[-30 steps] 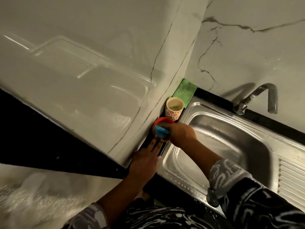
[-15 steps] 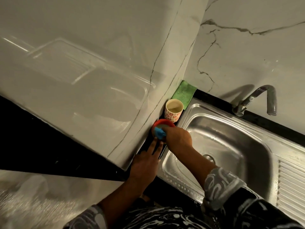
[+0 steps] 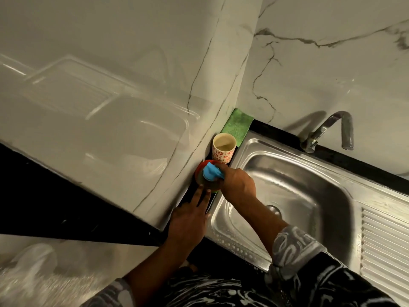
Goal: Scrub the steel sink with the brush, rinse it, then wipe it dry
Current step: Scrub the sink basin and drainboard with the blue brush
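The steel sink (image 3: 309, 196) fills the right half of the view, its drain (image 3: 273, 209) partly behind my right forearm. My right hand (image 3: 238, 183) grips a blue brush (image 3: 211, 172) and holds it over a small red bowl (image 3: 200, 168) on the dark ledge left of the sink. My left hand (image 3: 190, 220) lies flat on that ledge, its straight fingers touching the bowl's near side. A green cloth (image 3: 238, 124) lies in the back corner.
A paper cup (image 3: 223, 147) with red flowers stands between the bowl and the cloth. The tap (image 3: 332, 129) rises from the back rim. A ribbed draining board (image 3: 385, 244) runs off to the right. Marble walls close in on the left and back.
My right hand has shifted slightly over the red bowl, and more of the blue brush head now shows. My left hand has stayed put.
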